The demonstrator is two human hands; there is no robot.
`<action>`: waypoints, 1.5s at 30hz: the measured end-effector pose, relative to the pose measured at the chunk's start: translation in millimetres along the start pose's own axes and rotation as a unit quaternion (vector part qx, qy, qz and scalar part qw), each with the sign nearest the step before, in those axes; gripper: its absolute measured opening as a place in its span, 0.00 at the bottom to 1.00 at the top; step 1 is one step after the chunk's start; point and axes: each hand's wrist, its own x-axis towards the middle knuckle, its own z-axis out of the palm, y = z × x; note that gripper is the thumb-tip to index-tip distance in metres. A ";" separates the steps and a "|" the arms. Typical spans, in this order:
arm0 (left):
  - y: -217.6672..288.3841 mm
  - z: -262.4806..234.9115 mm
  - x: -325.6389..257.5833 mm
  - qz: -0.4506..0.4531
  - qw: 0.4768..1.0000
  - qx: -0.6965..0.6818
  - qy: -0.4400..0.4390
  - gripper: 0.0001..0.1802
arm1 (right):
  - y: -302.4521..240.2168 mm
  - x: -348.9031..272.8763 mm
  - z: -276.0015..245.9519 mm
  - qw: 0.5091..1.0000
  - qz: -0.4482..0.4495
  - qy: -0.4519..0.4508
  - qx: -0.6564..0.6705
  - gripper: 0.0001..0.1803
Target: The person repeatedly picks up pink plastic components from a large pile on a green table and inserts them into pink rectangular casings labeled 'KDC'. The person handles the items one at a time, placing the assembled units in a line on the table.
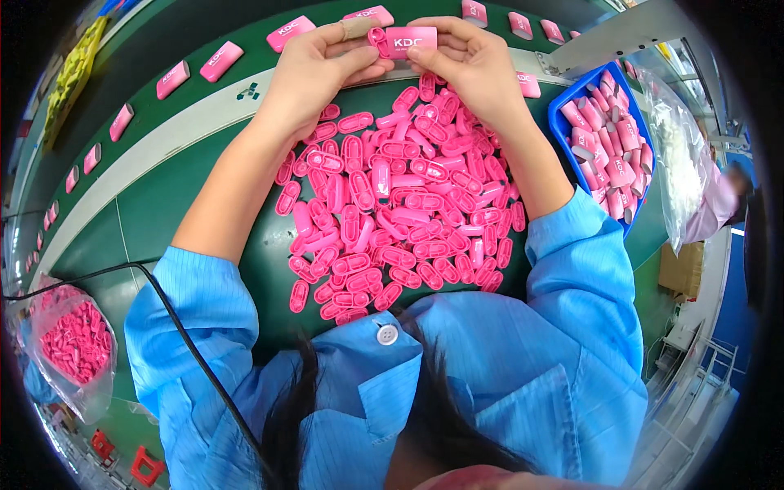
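Note:
My left hand (314,69) pinches a small pink oval plastic cap (378,41) between thumb and fingers. A tan wrap covers part of one of its fingers. My right hand (478,65) grips a pink flattened casing (411,41) with white print. Cap and casing meet end to end at the far side of the bench; whether the cap sits inside the casing I cannot tell. Between my forearms spreads a large pile of loose pink caps (400,196), most with their hollow side up.
A blue bin (562,135) full of pink casings stands to the right. Similar casings (220,61) line the green belt beyond a pale rail (155,151). At left lie a clear bag (77,339) of pink parts and a black cable (192,347) crossing my left sleeve. Another person's sleeve (709,208) shows far right.

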 end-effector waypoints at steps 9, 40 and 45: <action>-7.8 -5.5 3.7 0.016 0.997 0.078 0.002 0.21 | 6.1 -1.2 -6.0 0.992 0.065 -0.017 0.105 0.18; -1.0 16.5 -10.9 0.221 0.834 0.503 0.043 0.23 | -5.8 12.9 0.7 0.999 -0.003 0.003 -0.050 0.15; 0.6 5.1 -5.0 0.282 0.818 0.499 0.045 0.18 | 8.3 62.0 0.0 0.993 0.029 -0.001 -0.112 0.16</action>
